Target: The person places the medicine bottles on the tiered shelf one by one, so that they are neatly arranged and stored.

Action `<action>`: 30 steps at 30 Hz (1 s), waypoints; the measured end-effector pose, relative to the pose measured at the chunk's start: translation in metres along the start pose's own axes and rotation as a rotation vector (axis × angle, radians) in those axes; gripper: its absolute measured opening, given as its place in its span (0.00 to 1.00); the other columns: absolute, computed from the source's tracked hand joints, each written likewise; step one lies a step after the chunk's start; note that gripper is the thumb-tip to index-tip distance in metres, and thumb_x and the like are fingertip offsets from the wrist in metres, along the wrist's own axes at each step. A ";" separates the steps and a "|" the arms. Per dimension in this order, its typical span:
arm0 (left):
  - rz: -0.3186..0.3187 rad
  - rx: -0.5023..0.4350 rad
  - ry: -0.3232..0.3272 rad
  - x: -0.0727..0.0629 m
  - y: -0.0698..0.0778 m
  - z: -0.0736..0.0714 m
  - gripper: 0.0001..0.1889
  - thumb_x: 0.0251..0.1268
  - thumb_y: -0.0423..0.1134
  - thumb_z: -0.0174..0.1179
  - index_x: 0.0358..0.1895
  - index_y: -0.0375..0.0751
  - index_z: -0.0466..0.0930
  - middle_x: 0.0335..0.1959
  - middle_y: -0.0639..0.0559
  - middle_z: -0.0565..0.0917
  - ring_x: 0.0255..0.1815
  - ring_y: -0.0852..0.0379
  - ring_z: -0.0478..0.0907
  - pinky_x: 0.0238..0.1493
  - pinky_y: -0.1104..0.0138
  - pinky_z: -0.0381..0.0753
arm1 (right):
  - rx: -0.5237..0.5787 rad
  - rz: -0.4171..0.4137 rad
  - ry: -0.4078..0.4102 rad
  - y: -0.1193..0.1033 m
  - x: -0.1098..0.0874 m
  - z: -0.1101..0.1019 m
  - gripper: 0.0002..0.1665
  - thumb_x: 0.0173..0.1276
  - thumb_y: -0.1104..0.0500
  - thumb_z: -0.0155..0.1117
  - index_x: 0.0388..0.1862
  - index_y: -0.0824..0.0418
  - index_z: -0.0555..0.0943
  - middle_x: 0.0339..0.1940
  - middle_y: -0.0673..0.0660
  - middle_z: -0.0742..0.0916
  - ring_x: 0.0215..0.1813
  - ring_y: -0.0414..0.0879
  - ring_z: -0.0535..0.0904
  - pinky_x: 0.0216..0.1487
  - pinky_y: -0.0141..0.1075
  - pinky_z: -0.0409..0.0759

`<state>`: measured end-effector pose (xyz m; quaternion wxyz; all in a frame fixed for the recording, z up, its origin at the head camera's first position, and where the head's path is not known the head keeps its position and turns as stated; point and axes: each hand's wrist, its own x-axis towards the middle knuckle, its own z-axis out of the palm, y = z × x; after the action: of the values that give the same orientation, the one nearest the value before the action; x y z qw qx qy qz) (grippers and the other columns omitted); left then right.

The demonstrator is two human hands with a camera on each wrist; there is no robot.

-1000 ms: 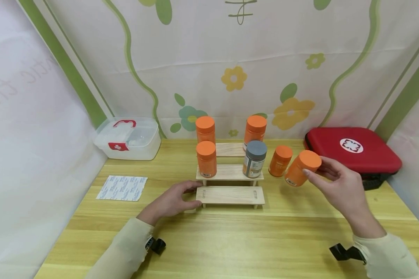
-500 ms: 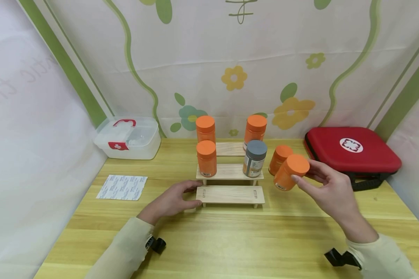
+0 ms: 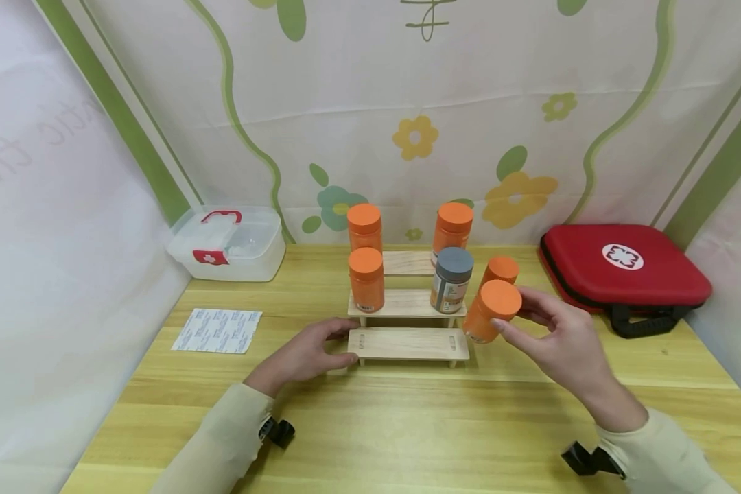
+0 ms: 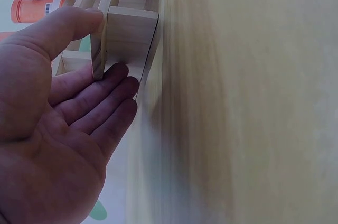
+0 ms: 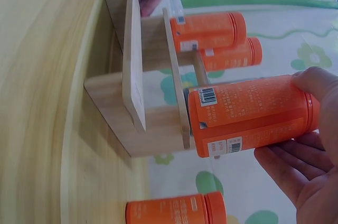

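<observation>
My right hand [image 3: 558, 336] grips an orange bottle [image 3: 492, 310] near its lid, thumb on one side and fingers on the other. The bottle tilts in the air just off the right end of a three-step wooden display rack [image 3: 407, 344]. At the rack's left end, my left hand [image 3: 305, 351] pinches the lowest step's board [image 4: 99, 49] between thumb and fingers. On the middle step stand an orange bottle [image 3: 366, 283] and a grey-lidded bottle [image 3: 452, 281]. Two more orange-lidded bottles stand on the top step, left [image 3: 364, 223] and right [image 3: 453, 223].
A smaller orange bottle [image 3: 503, 269] stands on the table right of the rack, partly hidden behind the held one. A red first-aid case [image 3: 624, 267] lies at the back right. A clear medicine box [image 3: 234, 247] and a white blister sheet [image 3: 217, 331] are on the left.
My right hand has carried the orange bottle left and slightly toward me, from near the red case to the rack's right end. The left hand has stayed on the rack.
</observation>
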<state>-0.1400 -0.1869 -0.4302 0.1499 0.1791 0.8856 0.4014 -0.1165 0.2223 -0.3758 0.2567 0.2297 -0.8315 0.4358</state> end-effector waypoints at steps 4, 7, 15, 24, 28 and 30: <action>0.001 0.004 0.000 0.001 -0.001 0.000 0.33 0.72 0.47 0.73 0.76 0.43 0.76 0.75 0.46 0.80 0.76 0.43 0.77 0.79 0.44 0.74 | 0.039 -0.055 -0.015 -0.002 0.001 0.008 0.38 0.44 0.79 0.86 0.59 0.69 0.87 0.48 0.65 0.93 0.54 0.21 0.85 0.54 0.17 0.84; 0.009 0.010 0.000 0.001 -0.001 0.000 0.33 0.72 0.48 0.73 0.75 0.42 0.76 0.75 0.45 0.80 0.75 0.42 0.77 0.79 0.44 0.75 | 0.069 -0.093 -0.024 -0.004 0.002 0.014 0.38 0.43 0.79 0.86 0.58 0.69 0.87 0.47 0.66 0.93 0.54 0.22 0.85 0.54 0.18 0.84; 0.010 0.013 0.001 0.000 0.000 0.000 0.32 0.72 0.48 0.73 0.75 0.42 0.77 0.74 0.44 0.80 0.75 0.42 0.77 0.78 0.44 0.75 | 0.128 -0.158 -0.057 -0.009 0.004 0.031 0.39 0.43 0.79 0.85 0.59 0.69 0.87 0.48 0.65 0.93 0.55 0.26 0.87 0.56 0.21 0.85; -0.003 -0.005 -0.008 0.000 0.001 -0.001 0.32 0.71 0.47 0.74 0.75 0.44 0.77 0.75 0.46 0.80 0.76 0.43 0.76 0.80 0.45 0.74 | 0.190 -0.169 -0.077 -0.015 0.004 0.050 0.38 0.46 0.79 0.83 0.60 0.72 0.85 0.50 0.67 0.92 0.57 0.28 0.87 0.57 0.23 0.86; -0.009 0.005 -0.011 0.000 0.001 -0.002 0.33 0.71 0.48 0.74 0.76 0.45 0.77 0.75 0.47 0.80 0.76 0.44 0.76 0.80 0.44 0.74 | 0.222 -0.174 -0.082 -0.018 0.006 0.059 0.38 0.47 0.79 0.83 0.62 0.73 0.84 0.52 0.69 0.92 0.58 0.29 0.87 0.57 0.23 0.86; -0.010 0.016 -0.010 0.000 0.000 -0.003 0.33 0.71 0.49 0.74 0.76 0.45 0.76 0.75 0.47 0.80 0.76 0.44 0.76 0.80 0.44 0.74 | 0.238 -0.169 -0.080 -0.020 0.007 0.063 0.39 0.48 0.79 0.83 0.62 0.73 0.84 0.52 0.69 0.92 0.58 0.29 0.87 0.57 0.24 0.87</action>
<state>-0.1411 -0.1888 -0.4280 0.1550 0.1779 0.8888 0.3929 -0.1243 0.1575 -0.3902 0.2301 0.3449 -0.7612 0.4987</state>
